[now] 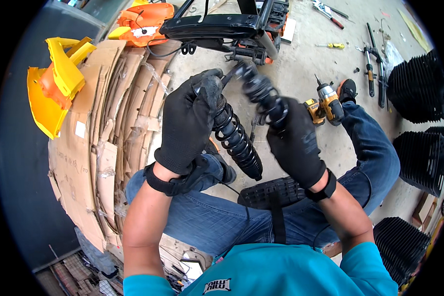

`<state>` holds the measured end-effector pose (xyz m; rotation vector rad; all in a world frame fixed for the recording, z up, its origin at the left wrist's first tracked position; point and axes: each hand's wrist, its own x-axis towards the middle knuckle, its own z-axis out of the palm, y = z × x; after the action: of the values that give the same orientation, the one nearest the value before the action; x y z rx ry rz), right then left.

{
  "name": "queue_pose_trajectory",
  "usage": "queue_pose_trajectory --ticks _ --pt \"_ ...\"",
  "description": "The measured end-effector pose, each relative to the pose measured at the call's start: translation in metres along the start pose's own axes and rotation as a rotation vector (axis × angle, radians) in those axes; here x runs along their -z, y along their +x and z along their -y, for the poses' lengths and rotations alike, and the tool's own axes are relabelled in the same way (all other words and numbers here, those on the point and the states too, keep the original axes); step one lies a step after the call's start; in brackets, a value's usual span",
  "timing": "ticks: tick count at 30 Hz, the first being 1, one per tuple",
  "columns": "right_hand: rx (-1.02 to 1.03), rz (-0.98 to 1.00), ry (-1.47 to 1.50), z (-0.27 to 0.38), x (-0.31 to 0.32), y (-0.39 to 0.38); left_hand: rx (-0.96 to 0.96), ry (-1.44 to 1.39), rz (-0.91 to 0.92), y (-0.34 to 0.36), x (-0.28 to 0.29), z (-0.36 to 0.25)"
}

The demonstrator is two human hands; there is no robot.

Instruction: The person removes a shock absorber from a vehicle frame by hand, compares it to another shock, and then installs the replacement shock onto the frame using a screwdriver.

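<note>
Across the pale concrete floor (301, 74), we see a tall stack of flattened brown cardboard (71, 153) to the left and, ahead of the knees, a black tubular metal frame (212, 28). A curved yellow-and-orange plastic panel (61, 79) lies on the cardboard.

Next in size come two black shock absorbers with coil springs, both held up between the frame and the lap. The first shock absorber (238, 143) slants down to the right from the left hand; the second shock absorber (260, 93) leans up and left from the right hand, slightly blurred. Their upper ends are close together — we cannot tell whether they touch.

The black-gloved left hand (185, 121) has its thumb and fingers pinching the upper end of the first. The black-gloved right hand (296, 143) has its fingers curled around the lower end of the second; blur keeps us from judging how tightly. Beyond it sits a yellow-and-black power drill (330, 104), and farther off a small yellow-handled screwdriver (336, 45).

We judge the step in hand to be handling the pair off the frame. The next move calls for a firm hold on both — and care that the coils do not knock together.
</note>
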<state>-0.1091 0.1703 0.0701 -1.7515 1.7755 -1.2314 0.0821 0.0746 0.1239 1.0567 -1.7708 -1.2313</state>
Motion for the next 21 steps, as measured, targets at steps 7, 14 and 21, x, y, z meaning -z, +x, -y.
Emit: queue_pose_trajectory --ticks 7,14,21 --pt "0.063 0.111 -0.122 0.005 0.003 -0.003 -0.012 0.135 0.005 0.005 0.003 -0.002" --pt "0.070 0.104 -0.072 0.000 0.001 -0.002 -0.037 0.144 0.010 0.002 0.002 -0.005" --pt "0.106 0.049 -0.191 0.005 0.004 -0.003 -0.034 0.208 0.007 0.005 -0.002 -0.015"
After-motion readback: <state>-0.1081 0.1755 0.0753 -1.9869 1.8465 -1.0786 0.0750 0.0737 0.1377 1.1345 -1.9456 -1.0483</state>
